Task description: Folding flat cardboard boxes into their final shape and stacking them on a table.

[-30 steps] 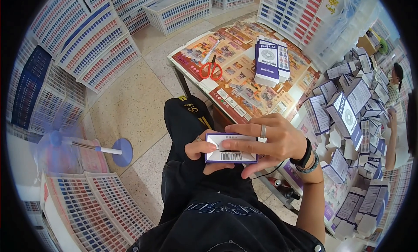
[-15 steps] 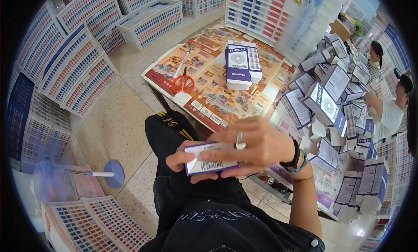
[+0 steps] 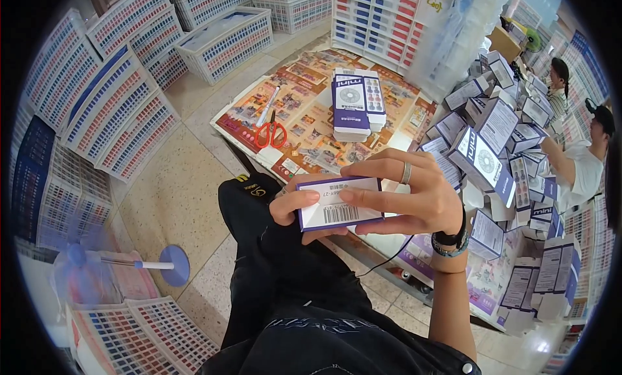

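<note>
Above my lap, both hands grip a small white and purple cardboard box, its barcoded end facing up. My left hand pinches the left side, thumb on the end panel and fingers beneath. From the right, my right hand reaches across it, thumb pressed on the same panel and fingers along the edges. A ring and wristbands show on the right. Beyond the hands, a stack of flat purple and white boxes lies on the patterned table. Orange-handled scissors rest near its left edge.
A heap of purple and white boxes fills the right side. Two people are behind it. A white crate and stacked crates stand at left and back. A blue fan is at lower left. A pen lies beside the scissors.
Both hands have lifted the box up and to the right, away from my body. My right fingers have shifted off the panel, so more of its printed face shows.
</note>
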Tool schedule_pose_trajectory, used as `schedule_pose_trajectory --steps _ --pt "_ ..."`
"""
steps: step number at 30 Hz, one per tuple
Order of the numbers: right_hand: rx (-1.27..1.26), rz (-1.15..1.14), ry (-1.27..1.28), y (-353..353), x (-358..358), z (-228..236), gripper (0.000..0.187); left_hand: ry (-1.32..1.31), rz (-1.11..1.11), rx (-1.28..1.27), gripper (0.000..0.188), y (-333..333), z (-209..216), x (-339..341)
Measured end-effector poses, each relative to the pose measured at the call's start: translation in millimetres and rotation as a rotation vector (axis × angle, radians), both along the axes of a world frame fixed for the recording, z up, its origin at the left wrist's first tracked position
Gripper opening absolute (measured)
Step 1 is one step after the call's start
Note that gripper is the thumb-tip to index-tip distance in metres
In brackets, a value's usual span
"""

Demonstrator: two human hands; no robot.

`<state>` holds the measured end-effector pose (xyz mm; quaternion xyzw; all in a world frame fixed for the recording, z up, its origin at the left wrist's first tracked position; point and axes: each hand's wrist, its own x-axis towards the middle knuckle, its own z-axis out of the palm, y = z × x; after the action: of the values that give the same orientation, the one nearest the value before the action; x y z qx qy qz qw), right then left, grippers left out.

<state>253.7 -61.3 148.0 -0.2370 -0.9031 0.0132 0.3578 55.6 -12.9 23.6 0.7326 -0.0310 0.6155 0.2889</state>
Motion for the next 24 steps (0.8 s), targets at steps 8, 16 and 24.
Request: schedule_pose_trajectory --steps 8,16,24 --pt "0.828 -0.983 0.591 -14 123 29 0.036 1.010 0.570 0.062 0.080 99 -22 26" --pt "0.401 -1.058 0.544 32 235 -9 0.044 1.296 0.881 0.371 0.069 173 -67 106" --pt "-0.331 -0.919 0.155 42 96 -3 0.034 0.798 0.340 -0.088 0.023 112 -49 41"
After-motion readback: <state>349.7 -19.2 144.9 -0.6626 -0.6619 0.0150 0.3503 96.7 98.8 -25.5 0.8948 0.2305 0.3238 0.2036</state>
